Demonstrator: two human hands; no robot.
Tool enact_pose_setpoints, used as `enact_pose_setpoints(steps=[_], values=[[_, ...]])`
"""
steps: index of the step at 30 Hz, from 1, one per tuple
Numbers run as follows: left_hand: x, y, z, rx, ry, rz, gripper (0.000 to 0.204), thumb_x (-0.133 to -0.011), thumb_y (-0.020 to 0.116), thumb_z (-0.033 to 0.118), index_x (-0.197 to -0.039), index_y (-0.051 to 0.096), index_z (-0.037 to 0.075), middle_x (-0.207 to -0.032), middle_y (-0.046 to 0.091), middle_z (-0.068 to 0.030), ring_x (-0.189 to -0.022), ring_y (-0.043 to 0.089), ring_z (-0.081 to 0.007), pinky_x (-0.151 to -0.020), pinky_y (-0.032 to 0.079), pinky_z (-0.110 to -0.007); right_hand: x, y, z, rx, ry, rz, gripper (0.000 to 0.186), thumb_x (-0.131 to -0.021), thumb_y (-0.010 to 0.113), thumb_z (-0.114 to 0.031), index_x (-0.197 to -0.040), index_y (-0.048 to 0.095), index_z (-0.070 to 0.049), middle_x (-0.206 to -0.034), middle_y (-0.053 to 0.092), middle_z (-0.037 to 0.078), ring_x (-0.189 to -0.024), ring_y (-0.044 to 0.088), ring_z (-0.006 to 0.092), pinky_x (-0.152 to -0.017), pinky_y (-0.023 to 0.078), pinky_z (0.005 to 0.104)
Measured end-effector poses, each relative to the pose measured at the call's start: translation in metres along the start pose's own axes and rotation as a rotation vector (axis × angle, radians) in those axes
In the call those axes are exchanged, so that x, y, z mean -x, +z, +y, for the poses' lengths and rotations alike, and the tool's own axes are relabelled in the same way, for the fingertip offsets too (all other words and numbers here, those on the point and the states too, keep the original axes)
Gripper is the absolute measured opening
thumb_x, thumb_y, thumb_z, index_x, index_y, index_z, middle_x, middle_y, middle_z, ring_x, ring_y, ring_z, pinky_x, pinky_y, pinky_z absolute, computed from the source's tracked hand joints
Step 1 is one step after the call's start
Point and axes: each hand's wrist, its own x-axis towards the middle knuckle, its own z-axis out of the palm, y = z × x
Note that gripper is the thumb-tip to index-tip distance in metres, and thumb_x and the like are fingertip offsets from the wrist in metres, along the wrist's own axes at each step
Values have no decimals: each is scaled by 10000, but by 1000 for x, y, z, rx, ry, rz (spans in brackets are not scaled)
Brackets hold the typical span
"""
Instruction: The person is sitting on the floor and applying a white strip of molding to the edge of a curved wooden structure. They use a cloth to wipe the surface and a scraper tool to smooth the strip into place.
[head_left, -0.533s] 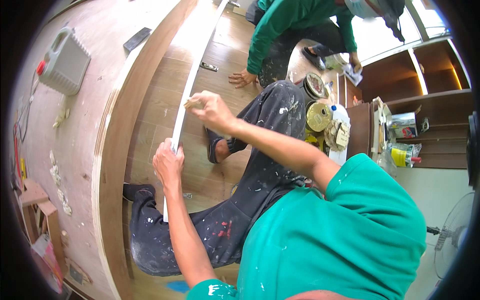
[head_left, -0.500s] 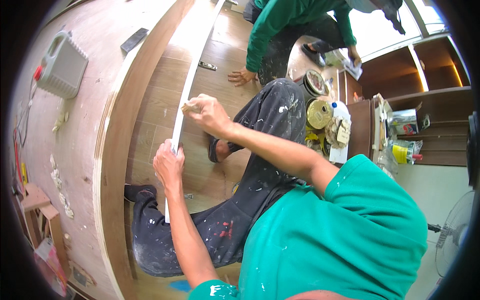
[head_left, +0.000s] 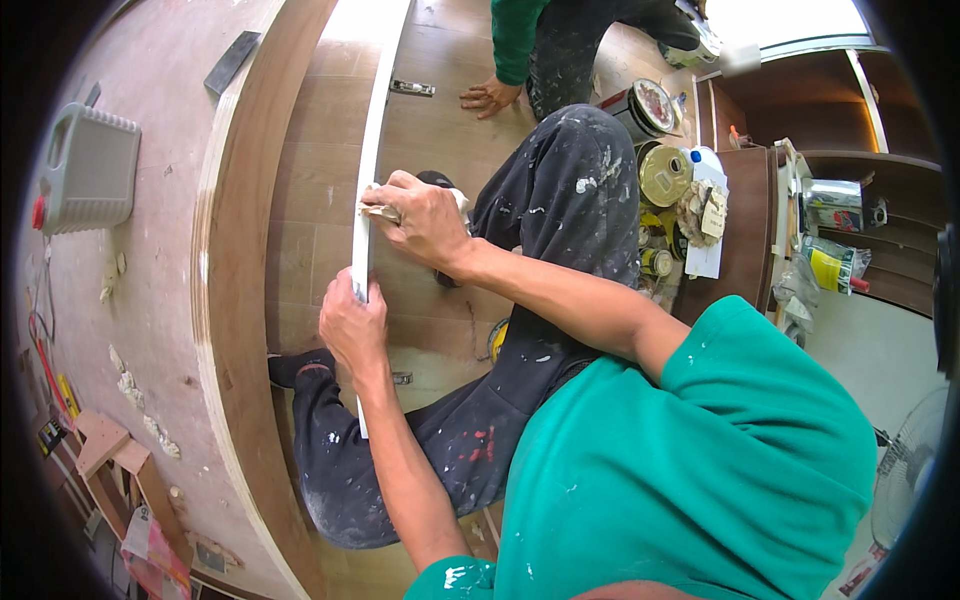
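Note:
A long white strip [head_left: 377,105] runs lengthwise above the wooden floor, past my bent legs. My left hand [head_left: 352,325] grips it near its lower part, thumb and fingers closed round it. My right hand [head_left: 422,222] is higher up, pinching a small beige pad [head_left: 380,212] against the strip; what the pad is made of I cannot make out. Some pale material also shows beside my right hand's knuckles, partly hidden. A small metal hinge-like fitting [head_left: 410,88] lies on the floor right of the strip's upper part.
A plywood panel [head_left: 140,290] with a grey jug [head_left: 90,170] stands left. A co-worker's hand [head_left: 490,95] rests on the floor ahead. Paint cans [head_left: 664,172] crowd right of my knee, beside dark brown cabinets [head_left: 725,235]. A fan [head_left: 910,470] is at the far right.
The view has shifted, putting the co-worker higher and partly out of frame. My right hand still holds the pad on the strip; my left hand keeps its grip lower down.

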Motion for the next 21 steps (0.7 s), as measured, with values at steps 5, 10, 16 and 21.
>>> enact_pose_setpoints(steps=[5,10,16,21], values=[[0,-3,7,-5,-10,-21,237,-887,765,200,-1084,707,81,-946,704,-128,-896,687,-373,-780,536,-485,-3,-2,5,43,-4,51,181,-862,809,-180,-1040,801,-151,-937,694,64,-783,713,270,-703,575,386],[1,-4,10,-3,-30,-30,238,-891,763,201,-1087,707,79,-942,700,-136,-901,680,-375,-791,533,-481,-11,-1,4,63,-34,84,143,-870,801,-178,-1009,803,-143,-935,706,75,-823,715,260,-711,576,391],[0,-3,10,-16,14,-13,217,-947,718,242,-1090,703,79,-967,711,-148,-878,680,-405,-761,524,-488,-41,2,25,73,41,154,50,-883,784,-160,-900,821,-130,-896,732,89,-767,709,242,-673,562,381],[1,-3,8,6,-3,-11,216,-943,725,238,-1086,703,79,-961,711,-146,-870,676,-403,-757,524,-483,-45,4,26,41,83,111,63,-887,768,-112,-886,828,-132,-877,756,89,-731,715,230,-669,569,364]])
